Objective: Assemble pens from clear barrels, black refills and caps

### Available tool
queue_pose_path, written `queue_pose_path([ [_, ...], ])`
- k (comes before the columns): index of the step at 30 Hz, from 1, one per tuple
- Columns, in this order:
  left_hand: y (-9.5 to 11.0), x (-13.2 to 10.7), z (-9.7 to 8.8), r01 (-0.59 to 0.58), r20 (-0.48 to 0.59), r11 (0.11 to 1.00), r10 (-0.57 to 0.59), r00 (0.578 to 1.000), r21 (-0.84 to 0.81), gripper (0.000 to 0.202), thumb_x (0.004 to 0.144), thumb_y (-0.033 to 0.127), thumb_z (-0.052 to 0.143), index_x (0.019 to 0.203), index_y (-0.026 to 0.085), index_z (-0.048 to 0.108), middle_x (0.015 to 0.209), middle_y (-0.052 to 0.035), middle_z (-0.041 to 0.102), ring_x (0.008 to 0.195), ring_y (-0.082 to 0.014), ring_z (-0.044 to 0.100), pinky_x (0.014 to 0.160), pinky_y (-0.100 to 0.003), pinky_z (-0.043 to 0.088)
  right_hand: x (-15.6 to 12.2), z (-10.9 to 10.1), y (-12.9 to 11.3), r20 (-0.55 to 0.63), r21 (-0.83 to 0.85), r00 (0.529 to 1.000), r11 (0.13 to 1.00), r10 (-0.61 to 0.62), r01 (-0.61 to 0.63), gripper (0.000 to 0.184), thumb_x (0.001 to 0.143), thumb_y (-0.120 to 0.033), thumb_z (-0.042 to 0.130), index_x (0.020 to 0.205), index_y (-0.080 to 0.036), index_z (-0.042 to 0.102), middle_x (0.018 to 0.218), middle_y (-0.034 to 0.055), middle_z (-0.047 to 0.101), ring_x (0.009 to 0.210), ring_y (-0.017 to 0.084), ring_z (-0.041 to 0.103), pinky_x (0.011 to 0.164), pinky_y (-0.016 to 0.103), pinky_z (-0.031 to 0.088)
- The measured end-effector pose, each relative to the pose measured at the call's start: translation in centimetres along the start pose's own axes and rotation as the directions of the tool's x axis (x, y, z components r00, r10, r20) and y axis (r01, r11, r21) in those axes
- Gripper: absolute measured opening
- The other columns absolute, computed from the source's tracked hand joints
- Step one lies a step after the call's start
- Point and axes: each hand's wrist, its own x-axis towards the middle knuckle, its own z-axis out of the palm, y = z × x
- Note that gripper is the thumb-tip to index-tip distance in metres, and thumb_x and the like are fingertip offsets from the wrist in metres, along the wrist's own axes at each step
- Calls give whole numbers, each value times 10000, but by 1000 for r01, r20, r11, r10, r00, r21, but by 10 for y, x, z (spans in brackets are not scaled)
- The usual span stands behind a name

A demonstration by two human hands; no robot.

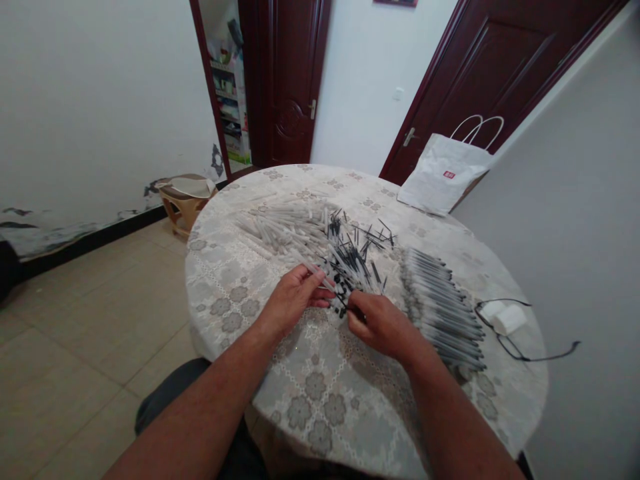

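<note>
Tiled floor (75, 373) is spreading out on the left, where a small stool (183, 212) is standing by the peeling wall. Next to it, a round table in a flowered cloth (215, 273) is bearing a loose heap of clear tubes (285, 230). In front of them, the left hand (295, 293) is pinching one clear tube (329, 285) between thumb and forefinger, its other fingers lying extended underneath. Dark sticks (350, 253) are lying jumbled beyond the hands, and small black bits (342, 311) are sitting between them. The right hand (375, 320) is curling its fingers together, seemingly pinching a thin dark stick (342, 301) near the tube's end; whether the two are touching, I cannot tell. Working well here is probably depending on a light grip close to the facing ends, both pieces staying in one line, and wrists resting low, clear of the loose bits. Farther right, a neat row of dark-ended tubes (450, 320) is lying side by side, a white bag (443, 173) is standing behind, and glasses (545, 359) are resting near the edge, well apart from the hands.
</note>
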Motion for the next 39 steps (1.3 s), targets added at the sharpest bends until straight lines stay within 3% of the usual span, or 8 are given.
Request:
queue_pose_path([
  [5, -9, -2, 5, 118, 98, 989, -109, 989, -92, 290, 879, 429, 735, 954, 171, 628, 952, -102, 765, 773, -185, 751, 671, -289, 611, 1, 6, 0, -186, 155, 981, 988, 47, -18, 122, 951, -269, 511, 852, -212, 553, 726, -15, 565, 649, 135, 501, 635, 247, 342],
  [12, -18, -7, 16, 238, 188, 935, -192, 963, -265, 288, 788, 339, 841, 921, 151, 669, 899, -91, 764, 769, -177, 750, 701, -281, 613, 5, 21, -13, -389, 465, 855, 874, 344, -140, 303, 1010, -454, 441, 906, -217, 598, 751, 2, 606, 704, 166, 567, 651, 261, 426],
  [20, -28, -20, 34, 309, 250, 924, -252, 935, -227, 273, 806, 337, 815, 919, 120, 695, 913, -128, 768, 713, -174, 740, 653, -279, 607, 11, 41, -12, -291, 739, 867, 671, 405, -65, 503, 1043, -515, 177, 1103, -211, 573, 1010, 87, 653, 938, 205, 660, 825, 310, 528],
  [23, -20, -17, 28, 315, 224, 893, -251, 942, -321, 244, 821, 318, 810, 903, 130, 677, 899, -117, 770, 731, -176, 746, 661, -283, 611, 14, 35, -1, -327, 776, 819, 629, 470, -51, 505, 1034, -517, 156, 1140, -206, 540, 1053, 113, 658, 958, 215, 666, 808, 322, 539],
  [26, -6, -10, 17, 209, 94, 873, -187, 978, -440, 194, 862, 308, 768, 884, 144, 667, 897, -97, 774, 751, -174, 746, 662, -284, 617, 12, 16, 12, -380, 642, 792, 753, 478, -146, 375, 995, -506, 388, 1124, -204, 569, 981, 79, 682, 841, 204, 649, 736, 302, 515],
  [30, 4, 0, 4, 72, -107, 856, -147, 983, -512, 157, 894, 300, 725, 890, 156, 663, 868, -61, 764, 733, -147, 729, 642, -252, 606, 2, -8, 27, -241, 186, 919, 945, 311, -271, 181, 936, -347, 552, 932, -202, 661, 835, 35, 682, 773, 183, 611, 732, 277, 444],
  [34, 1, 4, 1, 18, -179, 867, -124, 976, -498, 151, 912, 292, 700, 877, 155, 646, 855, -61, 753, 736, -146, 725, 610, -242, 599, -3, -11, 27, 83, -83, 972, 973, 222, -215, 136, 905, -203, 591, 982, -203, 704, 980, 61, 713, 921, 191, 638, 813, 266, 420],
  [39, -5, 2, 7, 36, -150, 895, -115, 982, -444, 175, 880, 281, 745, 891, 147, 632, 924, -87, 757, 830, -183, 748, 626, -249, 606, 2, 4, 14, 170, -253, 958, 950, 230, -183, 152, 935, -237, 585, 1041, -225, 693, 1032, 64, 695, 937, 203, 650, 757, 262, 404],
])
